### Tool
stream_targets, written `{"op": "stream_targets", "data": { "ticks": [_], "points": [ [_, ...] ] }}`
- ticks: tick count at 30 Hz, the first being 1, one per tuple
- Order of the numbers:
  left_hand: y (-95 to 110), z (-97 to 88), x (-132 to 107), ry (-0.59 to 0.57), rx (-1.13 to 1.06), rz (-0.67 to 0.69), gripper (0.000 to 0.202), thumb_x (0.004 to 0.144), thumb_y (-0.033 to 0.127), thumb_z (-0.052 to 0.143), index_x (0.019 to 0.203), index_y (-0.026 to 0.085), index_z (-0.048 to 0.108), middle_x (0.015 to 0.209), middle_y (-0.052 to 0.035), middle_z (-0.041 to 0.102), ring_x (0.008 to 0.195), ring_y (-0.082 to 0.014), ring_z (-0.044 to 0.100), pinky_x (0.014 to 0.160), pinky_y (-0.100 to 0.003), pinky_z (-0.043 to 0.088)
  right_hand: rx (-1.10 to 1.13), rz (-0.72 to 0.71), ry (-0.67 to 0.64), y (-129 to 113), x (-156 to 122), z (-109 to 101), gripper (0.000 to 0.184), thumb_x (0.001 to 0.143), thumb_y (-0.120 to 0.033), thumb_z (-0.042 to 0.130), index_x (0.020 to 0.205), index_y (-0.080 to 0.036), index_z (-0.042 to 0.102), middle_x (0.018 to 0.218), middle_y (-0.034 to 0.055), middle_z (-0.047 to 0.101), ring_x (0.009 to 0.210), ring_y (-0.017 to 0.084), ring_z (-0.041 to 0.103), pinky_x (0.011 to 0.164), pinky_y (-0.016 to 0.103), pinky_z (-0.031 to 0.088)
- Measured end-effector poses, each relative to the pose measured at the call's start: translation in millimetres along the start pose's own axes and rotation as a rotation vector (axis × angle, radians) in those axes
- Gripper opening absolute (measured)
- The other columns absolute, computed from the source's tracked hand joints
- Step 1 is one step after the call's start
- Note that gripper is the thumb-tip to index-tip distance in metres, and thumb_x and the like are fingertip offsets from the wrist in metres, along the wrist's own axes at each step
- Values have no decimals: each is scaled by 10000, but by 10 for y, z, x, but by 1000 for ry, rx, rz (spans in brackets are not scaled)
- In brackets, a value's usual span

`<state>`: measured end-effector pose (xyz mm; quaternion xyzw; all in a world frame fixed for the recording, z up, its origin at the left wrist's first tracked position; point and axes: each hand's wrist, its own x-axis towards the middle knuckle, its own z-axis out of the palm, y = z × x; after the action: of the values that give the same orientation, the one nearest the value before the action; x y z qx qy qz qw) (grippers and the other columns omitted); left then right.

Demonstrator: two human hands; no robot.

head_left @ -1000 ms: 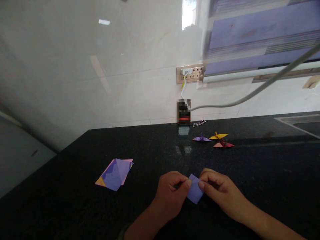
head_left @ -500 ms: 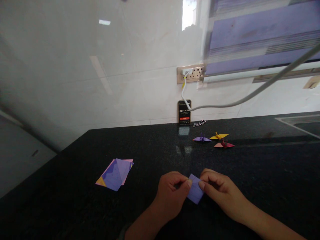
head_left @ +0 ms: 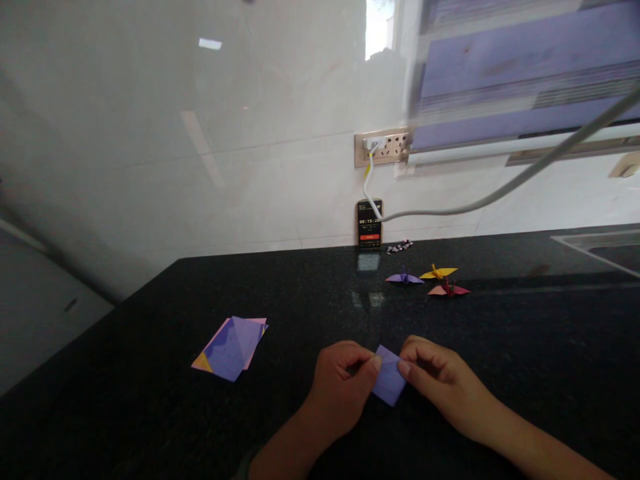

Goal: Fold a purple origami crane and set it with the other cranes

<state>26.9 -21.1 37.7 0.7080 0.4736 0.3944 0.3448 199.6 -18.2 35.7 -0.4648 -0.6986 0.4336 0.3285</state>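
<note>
Between my hands is a small folded square of purple origami paper (head_left: 389,381), turned so that one corner points away from me. My left hand (head_left: 343,383) pinches its left corner between thumb and finger. On the opposite side, my right hand (head_left: 440,380) pinches the right corner the same way. The other fingers of both hands are curled in. Farther back on the counter stand three folded paper cranes: a purple crane (head_left: 405,278), a yellow crane (head_left: 438,273) and a red and pink crane (head_left: 449,290).
Left of my hands lies a pile of purple, pink and yellow paper sheets (head_left: 235,353) on the black counter (head_left: 300,293). A phone (head_left: 369,225) leans against the wall, its cable (head_left: 450,211) running to the right. Beside it lies a beaded string (head_left: 399,247). A sink edge (head_left: 590,250) shows at right.
Both hands keep their pinch on the purple paper. The paper and my fingers have shifted very slightly up and left; the cranes and the pile stay where they were.
</note>
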Motion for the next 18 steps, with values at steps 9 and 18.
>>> {"op": "stream_targets", "data": {
  "ticks": [9, 18],
  "points": [
    [1, -26, 6, 15, 6, -15, 247, 778, 232, 464, 594, 141, 602, 566, 0, 512, 554, -103, 471, 530, -213, 350, -26, -4, 95, 26, -8, 31, 123, 791, -306, 479, 743, -195, 498, 644, -16, 439, 578, 116, 422, 516, 220, 363],
    [-5, -41, 29, -9, 71, 28, 251, 789, 225, 451, 613, 143, 611, 584, -6, 548, 563, -102, 491, 554, -214, 361, -7, -1, 65, 56, 19, 22, 133, 781, -318, 494, 732, -194, 501, 601, -27, 444, 551, 108, 416, 496, 211, 353]
  ]
}}
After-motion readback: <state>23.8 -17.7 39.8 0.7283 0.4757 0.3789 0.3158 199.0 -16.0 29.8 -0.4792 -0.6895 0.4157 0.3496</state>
